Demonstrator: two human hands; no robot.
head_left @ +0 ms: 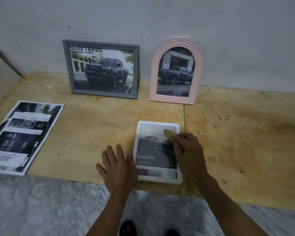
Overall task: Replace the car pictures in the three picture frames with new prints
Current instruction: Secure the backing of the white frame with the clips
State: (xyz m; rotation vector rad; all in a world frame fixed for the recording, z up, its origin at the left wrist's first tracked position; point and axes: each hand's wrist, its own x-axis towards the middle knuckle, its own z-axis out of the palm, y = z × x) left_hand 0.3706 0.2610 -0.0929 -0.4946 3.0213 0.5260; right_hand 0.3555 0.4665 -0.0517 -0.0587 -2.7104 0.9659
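white frame [157,178] flat, between left hand [117,167], right hand [187,150]

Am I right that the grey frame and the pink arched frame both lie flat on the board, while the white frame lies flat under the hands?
Not quite. The head view shows the grey frame and the pink arched frame standing upright against the wall, not lying flat. The white frame does lie flat on the board under the hands.

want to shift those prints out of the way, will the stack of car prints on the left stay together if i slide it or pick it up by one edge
Probably not. The stack of car prints is loose, unevenly overlapped sheets of different sizes, so a push would likely fan them across the plywood board. They look like thin paper, so lifted by one edge they would probably droop and shed smaller sheets.
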